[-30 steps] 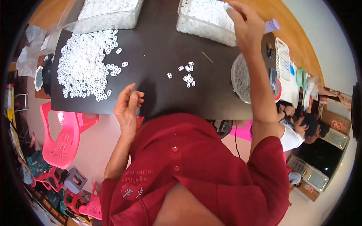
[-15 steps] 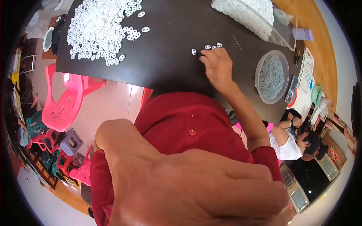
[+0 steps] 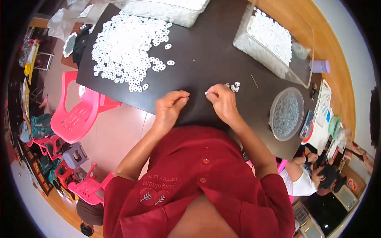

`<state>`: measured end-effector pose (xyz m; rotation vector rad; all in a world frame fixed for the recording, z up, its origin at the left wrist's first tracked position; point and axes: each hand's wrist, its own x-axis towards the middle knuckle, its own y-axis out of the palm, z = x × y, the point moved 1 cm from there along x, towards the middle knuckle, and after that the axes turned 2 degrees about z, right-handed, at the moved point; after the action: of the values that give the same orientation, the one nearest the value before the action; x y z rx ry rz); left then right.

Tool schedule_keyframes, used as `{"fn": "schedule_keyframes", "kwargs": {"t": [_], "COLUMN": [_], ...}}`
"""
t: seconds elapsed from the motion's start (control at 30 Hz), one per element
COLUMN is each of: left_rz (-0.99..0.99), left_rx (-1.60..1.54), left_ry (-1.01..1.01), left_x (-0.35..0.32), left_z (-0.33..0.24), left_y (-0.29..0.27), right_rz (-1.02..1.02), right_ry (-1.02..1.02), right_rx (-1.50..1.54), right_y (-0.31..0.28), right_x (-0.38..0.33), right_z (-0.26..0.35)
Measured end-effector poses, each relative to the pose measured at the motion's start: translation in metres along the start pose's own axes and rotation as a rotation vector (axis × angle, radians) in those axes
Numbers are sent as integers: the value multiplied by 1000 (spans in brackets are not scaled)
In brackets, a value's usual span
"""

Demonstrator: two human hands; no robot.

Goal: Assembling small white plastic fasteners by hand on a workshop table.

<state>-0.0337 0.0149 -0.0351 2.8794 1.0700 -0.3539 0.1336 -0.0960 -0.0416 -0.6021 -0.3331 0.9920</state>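
Note:
Over the near edge of the dark table, my left hand (image 3: 168, 111) is closed in a pinch; whatever its fingertips hold, if anything, is too small to make out. Facing it a short gap away, my right hand (image 3: 223, 102) pinches a small white plastic piece (image 3: 206, 93), mostly hidden by the fingers. Just beyond my right knuckles lie several small white pieces with dark holes (image 3: 234, 87). To the left spreads a big heap of white oval two-holed plastic pieces (image 3: 127, 47); a few lie loose at its edge.
A round clear tub of small metal parts (image 3: 286, 113) stands at the right. Behind it are a thin stick (image 3: 254, 81), a clear bin of white pieces (image 3: 270, 35) and a purple cup (image 3: 320, 66). Another bin (image 3: 170, 14) sits at the back. Pink chair (image 3: 75, 115) at left; a person (image 3: 303, 176) sits at right.
My left hand has swung from close before the camera down to the table edge, pinching. My right hand has drawn away from the small white pieces, one between its fingers. The view has shifted.

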Motion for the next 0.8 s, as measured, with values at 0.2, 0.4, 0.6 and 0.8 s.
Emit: {"fn": "schedule_keyframes", "kwargs": {"t": [0.2, 0.4, 0.6, 0.8], "left_rz": [48, -114, -198, -205], "left_rx": [-119, -132, -256, -342], "left_ry": [-91, -76, -174, -223], "left_x": [8, 4, -4, -7], "left_z": [-5, 3, 3, 1], "left_y": [17, -4, -27, -35], "right_rz": [172, 252, -133, -55], "right_ry": [176, 200, -266, -426], "right_rx": [418, 614, -145, -420], "right_y": [15, 31, 51, 89], "right_x": [3, 20, 85, 107], "right_z": [27, 39, 43, 32]}}
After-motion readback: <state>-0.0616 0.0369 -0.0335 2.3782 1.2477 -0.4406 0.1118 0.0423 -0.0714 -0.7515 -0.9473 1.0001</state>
